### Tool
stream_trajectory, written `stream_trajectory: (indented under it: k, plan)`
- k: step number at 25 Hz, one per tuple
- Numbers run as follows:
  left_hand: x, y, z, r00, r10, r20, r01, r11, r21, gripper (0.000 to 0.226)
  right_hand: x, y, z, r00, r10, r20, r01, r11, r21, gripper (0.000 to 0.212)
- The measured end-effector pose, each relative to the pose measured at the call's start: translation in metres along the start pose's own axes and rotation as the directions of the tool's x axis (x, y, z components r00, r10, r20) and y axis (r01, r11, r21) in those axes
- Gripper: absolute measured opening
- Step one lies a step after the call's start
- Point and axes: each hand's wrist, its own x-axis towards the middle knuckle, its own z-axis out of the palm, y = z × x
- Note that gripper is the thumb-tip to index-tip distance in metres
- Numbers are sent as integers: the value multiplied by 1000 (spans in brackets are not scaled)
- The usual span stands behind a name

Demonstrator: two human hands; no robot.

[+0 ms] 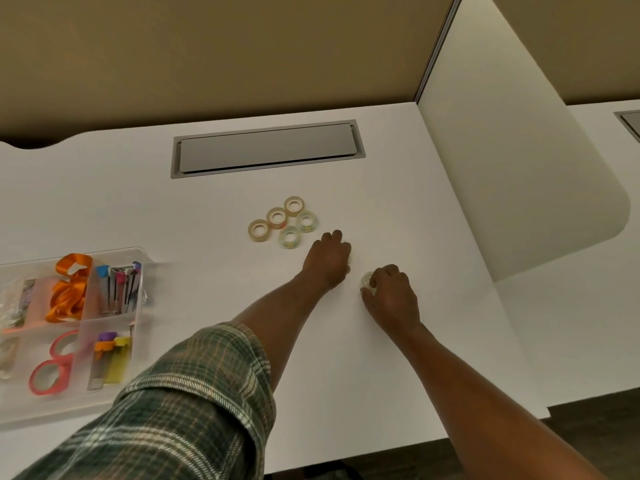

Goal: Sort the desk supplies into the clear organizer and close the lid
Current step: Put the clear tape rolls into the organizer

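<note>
Right hand (391, 292) palm down on the worktop (346, 358), fingers curled round a clear roll (367, 280) of tape. Roll held at the thumb side and only partly showing.

Left hand (327, 259) just to the left of it and a little farther out, knuckles up, fingers bent under. Pale sliver at its thumb edge, too hidden to tell whether gripped or merely touched. Hands near each other but apart. Plaid sleeve (190, 410) rolled up above the left forearm; right forearm bare.

Just beyond the left hand, five more rolls (277, 217) lying flat in a tight cluster. Three tan ones in a slanting row, two clear greenish ones nearer the hand. Closest of them near the left knuckles, not touching.

Well to the left, at the frame's edge, the organizer (140, 252), clear-walled, compartments visible from above:
- Far middle: orange ribbon (69, 289), bunched.
- Far right: upright strips (119, 289) with blue, pink and purple tops.
- Near middle: two pink rings (52, 362).
- Near right: more strips with orange, purple and yellow tops.
- Leftmost: too blurred to make out.

Toward the back of the worktop, a long grey hatch (266, 148) set flush in the surface. On the right, a white divider (519, 168) with a rounded corner, standing upright along the worktop's edge.
</note>
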Motion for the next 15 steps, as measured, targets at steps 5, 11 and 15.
stream_trajectory:
  k: [5,11,15]
  plan:
    - [-48,-18,-1,996,-34,-85,12,968,-252,27,-6,-19,2,986,150,-69,-116,928,355,26]
    - [-116,-61,-16,963,-207,-170,96,858,-504,54,-18,-76,14,982,188,-14,-150,823,548,38]
    - [-160,-101,-24,939,-247,-241,104,868,-485,53,-29,-120,28,1000,28,-13,-19,892,451,40]
